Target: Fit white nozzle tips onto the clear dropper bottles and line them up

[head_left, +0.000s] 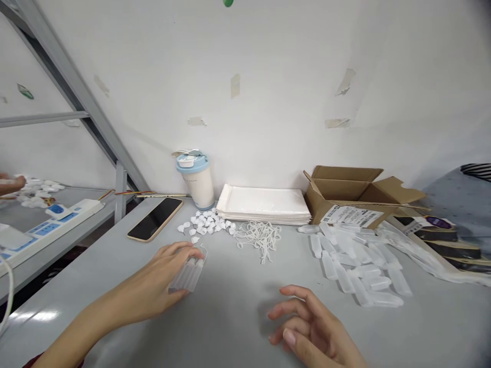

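My left hand [161, 278] rests on the grey table [238, 327], fingers closed around a few small clear plastic bottles [187, 273] with white caps. My right hand [310, 327] hovers low over the table at the front, fingers loosely curled and apart, holding nothing. Just beyond my left hand lies a heap of small white caps [207, 222], and beside it a tangle of thin white loops [259, 236]. To the right, several clear empty bottles [356, 266] are scattered.
A phone [155, 219] lies face up at the left. A white cup with a blue lid [197, 179], a stack of white bags [264, 204] and an open cardboard box [353, 197] stand along the wall. A power strip [49, 222] and another person's hand [9, 184] are at far left.
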{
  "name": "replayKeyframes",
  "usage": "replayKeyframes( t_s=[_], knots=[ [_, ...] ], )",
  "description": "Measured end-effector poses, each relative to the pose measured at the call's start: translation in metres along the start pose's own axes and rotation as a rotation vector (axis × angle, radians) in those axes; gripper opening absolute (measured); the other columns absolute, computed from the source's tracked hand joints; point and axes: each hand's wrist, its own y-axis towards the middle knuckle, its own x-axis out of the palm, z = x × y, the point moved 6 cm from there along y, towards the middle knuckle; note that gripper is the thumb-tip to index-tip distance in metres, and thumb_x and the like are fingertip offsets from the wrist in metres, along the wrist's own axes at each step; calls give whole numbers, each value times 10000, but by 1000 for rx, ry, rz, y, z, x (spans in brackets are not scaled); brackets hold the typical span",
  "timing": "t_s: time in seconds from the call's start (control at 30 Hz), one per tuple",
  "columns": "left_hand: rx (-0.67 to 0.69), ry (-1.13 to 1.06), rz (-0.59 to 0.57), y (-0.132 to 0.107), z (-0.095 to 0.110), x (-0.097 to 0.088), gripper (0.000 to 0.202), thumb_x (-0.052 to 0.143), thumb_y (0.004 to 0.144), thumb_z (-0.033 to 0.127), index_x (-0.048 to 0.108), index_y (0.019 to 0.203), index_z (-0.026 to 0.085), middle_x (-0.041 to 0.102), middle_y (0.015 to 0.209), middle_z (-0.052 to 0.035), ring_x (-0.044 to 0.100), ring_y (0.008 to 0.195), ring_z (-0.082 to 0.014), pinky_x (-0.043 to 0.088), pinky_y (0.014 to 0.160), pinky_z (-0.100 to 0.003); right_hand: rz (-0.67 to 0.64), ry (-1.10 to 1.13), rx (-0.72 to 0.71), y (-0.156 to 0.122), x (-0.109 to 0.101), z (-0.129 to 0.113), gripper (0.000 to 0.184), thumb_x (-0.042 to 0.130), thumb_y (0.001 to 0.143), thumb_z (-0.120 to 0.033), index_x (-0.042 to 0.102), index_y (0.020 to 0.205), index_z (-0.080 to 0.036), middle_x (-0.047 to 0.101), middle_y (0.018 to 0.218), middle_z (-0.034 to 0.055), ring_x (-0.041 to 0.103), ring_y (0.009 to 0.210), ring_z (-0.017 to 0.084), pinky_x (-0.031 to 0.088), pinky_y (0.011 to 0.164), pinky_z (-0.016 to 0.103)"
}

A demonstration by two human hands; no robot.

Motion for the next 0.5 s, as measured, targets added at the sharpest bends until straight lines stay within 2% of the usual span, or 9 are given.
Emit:
replayKeyframes(
  t_s=[0.1, 0.17, 0.23, 0.3, 0.4, 0.5],
  knots=[
    [13, 4, 36, 0, 2, -2, 554, 631, 782, 261, 463, 1303, 346, 481, 1408, -10, 388, 1362, -273, 442, 1040, -392, 22, -21, -3, 0, -1, -4, 554, 757, 691, -605, 586, 1089, -260, 683, 924, 34, 702, 743, 194, 512, 773, 361],
    [20, -3, 94, 6, 10, -7, 449, 624, 822, 341, 495, 1252, 311, 519, 1356, -26, 426, 1321, -276, 450, 1025, -401, 32, -49, -5, 0, -1, -7, 539, 741, 707, -608, 586, 1085, -256, 681, 937, 39, 699, 753, 196, 508, 754, 353],
    [58, -3, 150, 17, 26, -11, 293, 548, 897, 407, 538, 1145, 253, 580, 1244, -50, 518, 1202, -263, 480, 973, -396, 39, -76, -21, 1, -2, -10, 519, 726, 727, -603, 587, 1082, -252, 679, 943, 40, 693, 754, 189, 509, 754, 347],
    [120, 16, 192, 31, 44, -12, 222, 426, 966, 353, 554, 1070, 203, 595, 1190, -78, 556, 1118, -247, 503, 914, -379, 44, -106, -50, 2, -4, -13, 487, 707, 753, -593, 586, 1077, -249, 683, 945, 41, 689, 751, 182, 519, 765, 346],
    [239, 29, 160, 53, 68, -1, 218, 379, 972, 230, 563, 1084, 196, 581, 1230, -74, 528, 1153, -225, 468, 967, -369, 69, -227, -141, 5, -11, -20, 401, 652, 821, -553, 586, 1069, -245, 696, 959, 51, 689, 752, 176, 539, 780, 350],
    [334, 56, 126, 69, 81, 14, 257, 361, 958, 145, 593, 1057, 194, 586, 1239, -76, 528, 1148, -229, 454, 982, -391, 126, -478, -235, 8, -24, -29, 285, 580, 888, -464, 595, 1060, -236, 706, 987, 83, 693, 806, 204, 571, 674, 323]
  ],
)
